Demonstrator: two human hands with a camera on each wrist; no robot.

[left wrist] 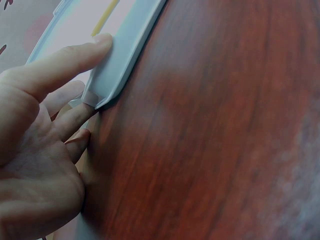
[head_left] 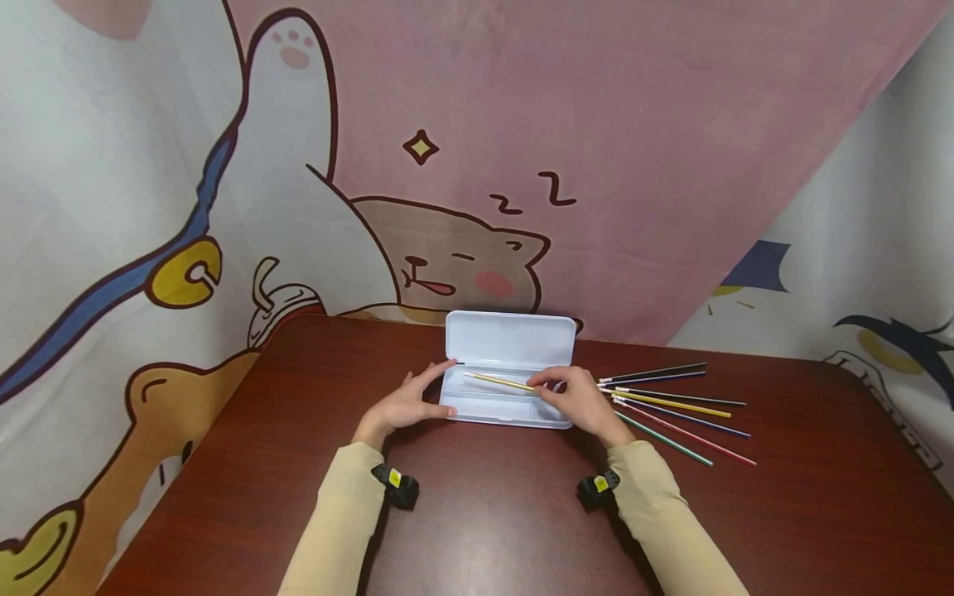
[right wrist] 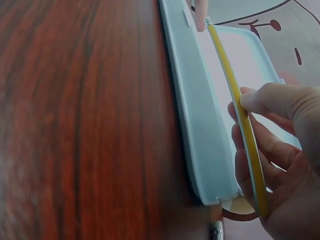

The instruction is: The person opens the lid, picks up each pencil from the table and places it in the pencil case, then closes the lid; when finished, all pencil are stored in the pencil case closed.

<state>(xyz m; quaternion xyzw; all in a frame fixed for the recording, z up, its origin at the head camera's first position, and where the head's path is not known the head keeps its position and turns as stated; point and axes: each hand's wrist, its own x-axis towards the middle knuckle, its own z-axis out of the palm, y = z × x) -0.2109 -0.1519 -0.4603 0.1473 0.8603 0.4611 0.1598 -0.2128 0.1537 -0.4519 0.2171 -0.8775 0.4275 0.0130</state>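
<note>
A pale, shallow pencil case [head_left: 484, 407] lies with its lid raised at the back. My left hand [head_left: 402, 404] grips its left end; in the left wrist view the thumb of that hand [left wrist: 45, 110] lies over the case's rim [left wrist: 122, 62], with other fingers at the end wall. Between thumb and fingers, my right hand [head_left: 580, 401] pinches a yellow pencil [head_left: 498, 382] above the back compartment, pointing left. The right wrist view shows this hand [right wrist: 290, 130] on the pencil [right wrist: 229, 70], which slants over the case [right wrist: 192, 95].
Several thin pencils fan out on the brown table [head_left: 492, 513] right of the case, among them a yellow one [head_left: 686, 406], a red one [head_left: 704, 439] and a green one [head_left: 671, 443]. A printed cloth [head_left: 633, 149] hangs behind the table.
</note>
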